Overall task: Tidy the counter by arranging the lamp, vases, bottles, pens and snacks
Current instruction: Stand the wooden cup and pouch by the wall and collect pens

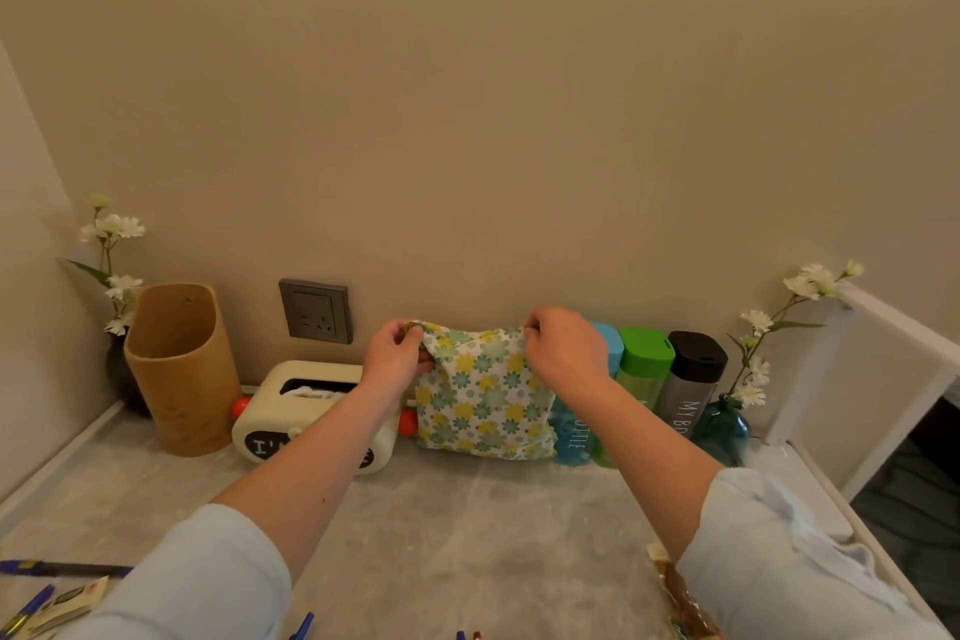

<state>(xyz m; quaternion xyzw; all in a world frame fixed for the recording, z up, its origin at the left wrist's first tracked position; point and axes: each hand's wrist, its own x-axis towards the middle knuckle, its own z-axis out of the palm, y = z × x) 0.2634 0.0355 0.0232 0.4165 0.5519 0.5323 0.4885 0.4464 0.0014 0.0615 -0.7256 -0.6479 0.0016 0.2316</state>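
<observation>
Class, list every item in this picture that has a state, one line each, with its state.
Floral pouch, upright, top corners pinched by left hand and right hand.
Three bottles, upright, capped.
Wall socket, nothing plugged in.
Tissue box, tissue in slot.
Blue vase, upright, holding flowers.
Wooden holder, upright, open top.

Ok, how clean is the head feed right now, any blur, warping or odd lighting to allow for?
Head view: warm, dim, even light, soft shadows, no harsh glare. Head view: wide-angle warping bows the edges of the grey stone-look counter. Head view: centre fairly sharp, left hand and right hand pinching the flower-print fabric pouch; blue pens at the bottom-left edge soft and cropped.
</observation>
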